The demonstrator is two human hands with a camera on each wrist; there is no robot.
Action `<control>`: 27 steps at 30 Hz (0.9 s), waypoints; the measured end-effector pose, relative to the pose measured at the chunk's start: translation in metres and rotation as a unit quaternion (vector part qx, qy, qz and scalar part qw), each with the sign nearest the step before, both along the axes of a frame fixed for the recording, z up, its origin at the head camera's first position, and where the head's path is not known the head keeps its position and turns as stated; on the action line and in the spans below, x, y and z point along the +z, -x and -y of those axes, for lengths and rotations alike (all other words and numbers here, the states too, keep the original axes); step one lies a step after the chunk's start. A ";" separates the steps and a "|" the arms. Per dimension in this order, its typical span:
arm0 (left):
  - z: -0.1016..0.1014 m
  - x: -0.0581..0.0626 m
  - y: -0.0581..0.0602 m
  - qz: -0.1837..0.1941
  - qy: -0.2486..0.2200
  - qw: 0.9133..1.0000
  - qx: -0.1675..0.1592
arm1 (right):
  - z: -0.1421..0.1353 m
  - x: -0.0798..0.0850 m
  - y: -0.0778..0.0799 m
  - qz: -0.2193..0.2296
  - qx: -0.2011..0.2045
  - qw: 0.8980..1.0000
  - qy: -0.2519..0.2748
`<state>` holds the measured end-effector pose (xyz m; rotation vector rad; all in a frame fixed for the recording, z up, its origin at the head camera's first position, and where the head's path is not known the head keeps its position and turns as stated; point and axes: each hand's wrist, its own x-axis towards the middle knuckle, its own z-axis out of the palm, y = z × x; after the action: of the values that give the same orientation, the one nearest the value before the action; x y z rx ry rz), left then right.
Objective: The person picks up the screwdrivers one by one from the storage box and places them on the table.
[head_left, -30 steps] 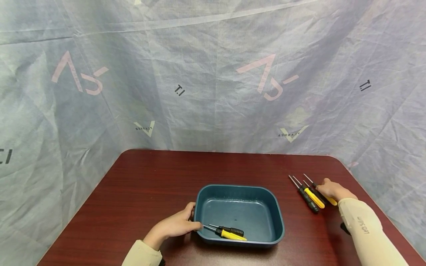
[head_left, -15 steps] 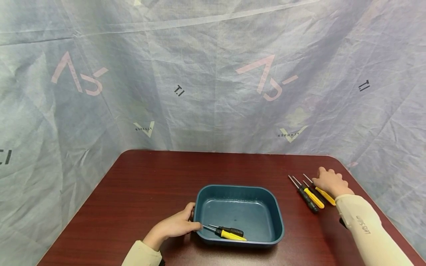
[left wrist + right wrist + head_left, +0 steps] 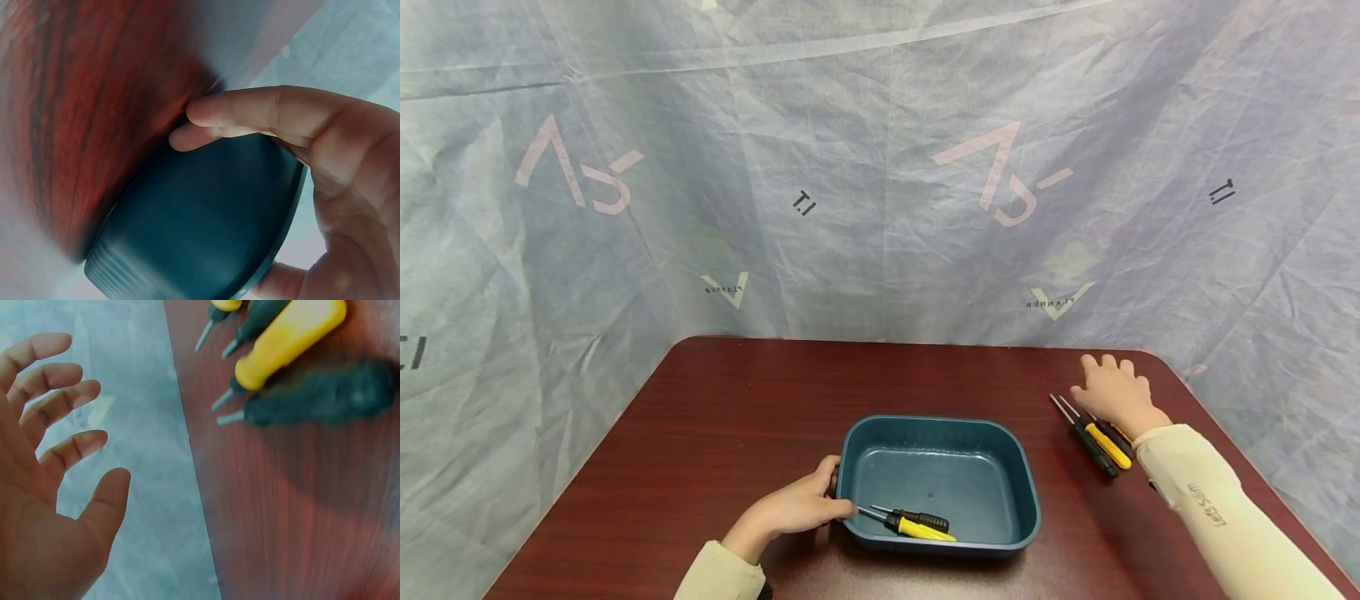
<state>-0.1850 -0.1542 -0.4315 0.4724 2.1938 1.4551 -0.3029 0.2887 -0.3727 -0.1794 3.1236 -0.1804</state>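
Note:
My left hand [image 3: 797,506] grips the left side of a dark teal plastic bin [image 3: 936,483], with the thumb over the rim and the fingers against the outer wall [image 3: 206,194]. Inside the bin, along its near wall, lie a yellow-handled screwdriver [image 3: 922,531] and a black-handled screwdriver [image 3: 925,522]. At the right, my right hand [image 3: 1116,393] is spread above several more screwdrivers, holding nothing. In the right wrist view a yellow screwdriver [image 3: 290,344] lies beside a black screwdriver [image 3: 325,397]; more lie behind them, partly hidden by the hand in the head view.
The bin and tools lie on a dark red wood-grain table [image 3: 737,417]. A pale grey printed cloth [image 3: 850,167] hangs around the back and sides of the table.
My right hand has lifted off the rightmost screwdrivers, moved left and away, and its fingers have spread. The left hand and the bin have stayed in place.

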 end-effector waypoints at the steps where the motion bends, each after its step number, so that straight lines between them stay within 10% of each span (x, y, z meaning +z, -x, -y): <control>1: 0.000 0.000 0.000 0.000 0.001 1.000 0.000 | 0.004 0.001 0.000 -0.006 0.004 1.000 -0.005; 27: 0.000 0.000 0.000 -0.009 0.000 1.000 0.000 | 0.081 0.019 -0.026 -0.108 0.122 0.985 -0.064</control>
<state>-0.1854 -0.1541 -0.4314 0.4875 2.2069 1.4569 -0.2769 0.2081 -0.3534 -0.6160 3.2708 0.0457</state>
